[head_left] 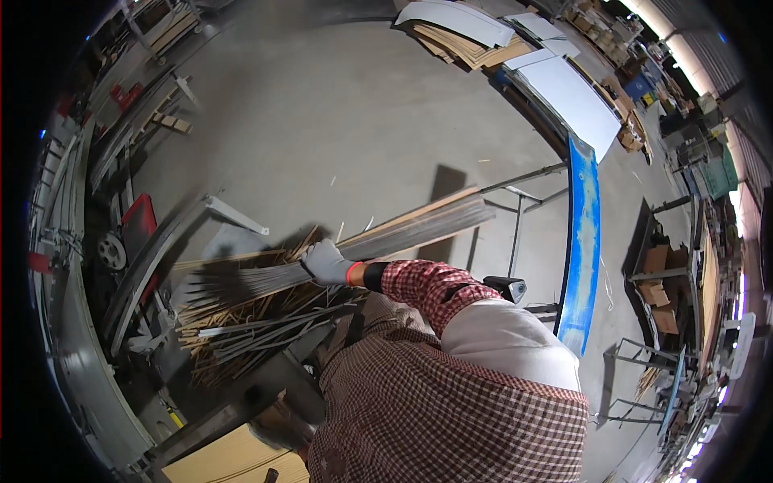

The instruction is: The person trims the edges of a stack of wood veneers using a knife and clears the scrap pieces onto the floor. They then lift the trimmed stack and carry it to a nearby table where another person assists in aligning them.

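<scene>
My right hand [326, 264], in a grey glove with a red cuff, is closed round a bundle of long thin grey strips [419, 229]. The bundle slants from lower left to upper right, and its left ends fan apart [233, 283]. Below it lies a loose heap of tan and grey strips [250, 334], crossing one another. At the lower edge, close to my shirt, a dim greyish shape that looks like my left hand [282, 428] is beside a stack of tan sheets [221, 459]. Its fingers cannot be made out.
A long blue panel [584, 241] stands on a metal frame [519, 217] to the right. White and tan sheets [564, 88] are stacked farther off. Curved metal rails [153, 274] and a red part [141, 216] stand at left. Shelving with cardboard [660, 282] is at far right.
</scene>
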Tool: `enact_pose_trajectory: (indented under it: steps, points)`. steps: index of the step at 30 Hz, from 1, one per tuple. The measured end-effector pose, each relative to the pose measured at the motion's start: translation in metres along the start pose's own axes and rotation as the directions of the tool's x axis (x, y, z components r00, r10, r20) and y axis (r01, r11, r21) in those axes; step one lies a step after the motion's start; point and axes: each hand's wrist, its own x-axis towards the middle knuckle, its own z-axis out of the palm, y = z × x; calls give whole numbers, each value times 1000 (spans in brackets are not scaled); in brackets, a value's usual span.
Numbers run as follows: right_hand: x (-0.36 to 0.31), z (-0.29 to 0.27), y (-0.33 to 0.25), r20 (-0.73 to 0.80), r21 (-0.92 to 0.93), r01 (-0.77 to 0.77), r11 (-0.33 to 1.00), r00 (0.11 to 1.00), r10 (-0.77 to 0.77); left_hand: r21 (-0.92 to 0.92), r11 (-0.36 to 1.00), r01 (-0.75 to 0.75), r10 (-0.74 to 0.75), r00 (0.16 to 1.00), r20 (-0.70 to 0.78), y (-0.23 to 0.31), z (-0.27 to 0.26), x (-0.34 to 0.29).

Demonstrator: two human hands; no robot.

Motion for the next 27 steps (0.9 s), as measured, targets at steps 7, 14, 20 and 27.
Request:
enact_pose_trajectory:
  steps: [7,14,20,27]
  points:
    - [50,54,-45,-48,-171,110,979,992,-120,21,1000,23,-24,1000,4,-11,-9,-8]
    - [123,87,-174,-453,161,346,924,858,-243,28,999,-26,25,999,37,3,-15,5]
    - [91,79,-260,-236,518,485,705,873,-428,39,999,-35,32,996,85,14,1,9]
    - [62,111,-346,12,646,455,612,796,-605,67,997,-40,33,994,101,19,-3,11]
